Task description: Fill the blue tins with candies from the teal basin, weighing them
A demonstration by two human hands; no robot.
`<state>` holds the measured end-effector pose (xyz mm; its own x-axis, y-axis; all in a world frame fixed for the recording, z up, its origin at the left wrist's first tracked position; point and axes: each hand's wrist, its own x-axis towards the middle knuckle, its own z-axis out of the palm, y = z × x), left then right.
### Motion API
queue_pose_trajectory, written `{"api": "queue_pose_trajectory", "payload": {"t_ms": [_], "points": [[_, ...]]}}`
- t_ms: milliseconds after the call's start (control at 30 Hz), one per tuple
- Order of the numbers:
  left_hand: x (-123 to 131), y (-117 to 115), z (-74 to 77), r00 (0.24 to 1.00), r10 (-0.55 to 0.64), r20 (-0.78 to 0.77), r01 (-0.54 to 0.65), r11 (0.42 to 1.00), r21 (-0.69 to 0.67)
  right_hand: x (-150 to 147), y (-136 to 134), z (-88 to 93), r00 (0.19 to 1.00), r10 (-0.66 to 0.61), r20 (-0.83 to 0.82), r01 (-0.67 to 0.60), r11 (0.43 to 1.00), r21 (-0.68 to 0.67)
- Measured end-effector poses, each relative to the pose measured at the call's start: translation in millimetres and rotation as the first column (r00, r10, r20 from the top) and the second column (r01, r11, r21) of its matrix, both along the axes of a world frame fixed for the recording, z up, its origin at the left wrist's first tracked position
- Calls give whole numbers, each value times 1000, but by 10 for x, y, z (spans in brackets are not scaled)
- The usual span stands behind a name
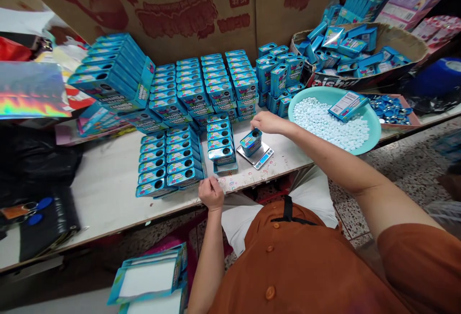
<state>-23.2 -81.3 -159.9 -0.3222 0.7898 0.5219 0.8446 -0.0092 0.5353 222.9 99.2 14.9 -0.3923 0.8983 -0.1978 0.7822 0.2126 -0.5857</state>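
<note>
A blue printed tin (251, 145) with a round hole in its top stands on a small digital kitchen scale (265, 157), whose display is lit. Just behind the tin is my right hand (271, 123), fingers bent and pressed together; anything in them is hidden. My left hand (212, 193) is closed in a fist at the table's front edge, its contents out of sight. Close by it, a row of the same tins (220, 142) sits in an open-fronted display tray (226, 167). White candies (317, 122) fill much of a turquoise basin (374, 134) on the right, with a blue box (347, 106) lying on them.
More tins (169, 160) stand in rows to the left, with stacked filled trays (111, 71) behind. A cardboard box (410, 40) of tins and a shallow tray (414, 121) of blue lids lie right. Tall cartons (216, 11) border the table's back. Empty trays (147, 278) are stacked below.
</note>
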Motion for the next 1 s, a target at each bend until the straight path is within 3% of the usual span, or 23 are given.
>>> {"api": "queue_pose_trajectory", "payload": {"t_ms": [133,300,600,833,1000], "points": [[6,-2,16,1000,-2,-2,2,1000,-6,15,-2,-13,998,3,-57,-3,1000,-5],[7,2,12,1000,0,-16,0,1000,5,31,-16,17,1000,23,-7,-23,1000,14],[3,4,-1,1000,4,-23,-4,1000,8,137,-77,173,995,-62,-72,65,997,45],[13,18,24,1000,10,7,-10,999,-43,779,-236,150,938,-252,-236,277,958,78],[26,-27,75,996,45,83,-44,999,-17,1422,-468,50,886,-427,-184,434,901,1]]}}
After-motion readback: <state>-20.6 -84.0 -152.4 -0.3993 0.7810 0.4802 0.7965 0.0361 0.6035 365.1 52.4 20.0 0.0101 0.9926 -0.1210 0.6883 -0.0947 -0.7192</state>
